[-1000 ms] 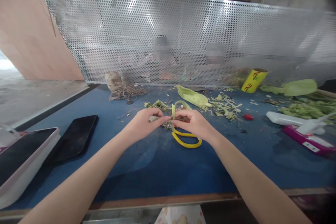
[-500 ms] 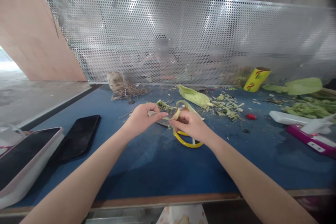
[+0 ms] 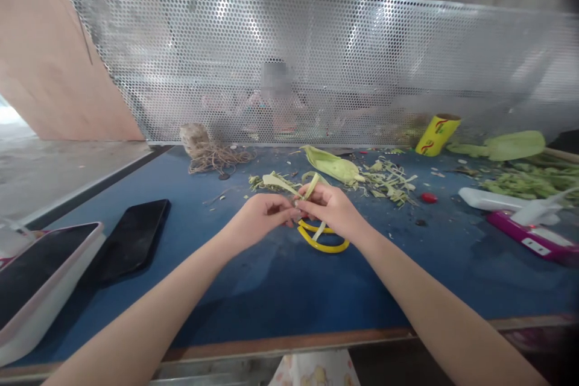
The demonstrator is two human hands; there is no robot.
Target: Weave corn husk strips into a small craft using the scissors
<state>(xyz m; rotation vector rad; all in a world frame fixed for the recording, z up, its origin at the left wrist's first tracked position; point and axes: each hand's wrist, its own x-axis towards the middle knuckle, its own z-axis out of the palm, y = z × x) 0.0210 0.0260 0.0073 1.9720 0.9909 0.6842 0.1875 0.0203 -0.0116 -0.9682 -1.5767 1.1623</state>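
My left hand (image 3: 253, 220) and my right hand (image 3: 332, 208) meet over the middle of the table. Thumbs and fingers of both are pinched on a pale green husk strip (image 3: 279, 183). Its flat ends stick up from the fingers and cross near the fingertips; the crossing itself is partly covered. Below my right hand lie yellow-handled scissors (image 3: 324, 247), with a pale strip hanging across the handle loops. The scissors' blades are hidden behind my hands. Just beyond the fingers lie a larger green husk (image 3: 333, 164) and shredded green bits (image 3: 257, 182).
Two phones, a black one (image 3: 136, 234) and a pale-cased one (image 3: 43, 277), lie left. A twine bundle (image 3: 216, 157), a yellow tube (image 3: 438, 134) and a perforated metal screen (image 3: 181, 60) stand at the back. A purple power strip (image 3: 520, 235) is right; a person sits behind the screen.
My left hand has moved in to meet my right hand, and its fingers now pinch the strip. The strip's ends now stand up crossed. The scissors' blades have gone from sight.
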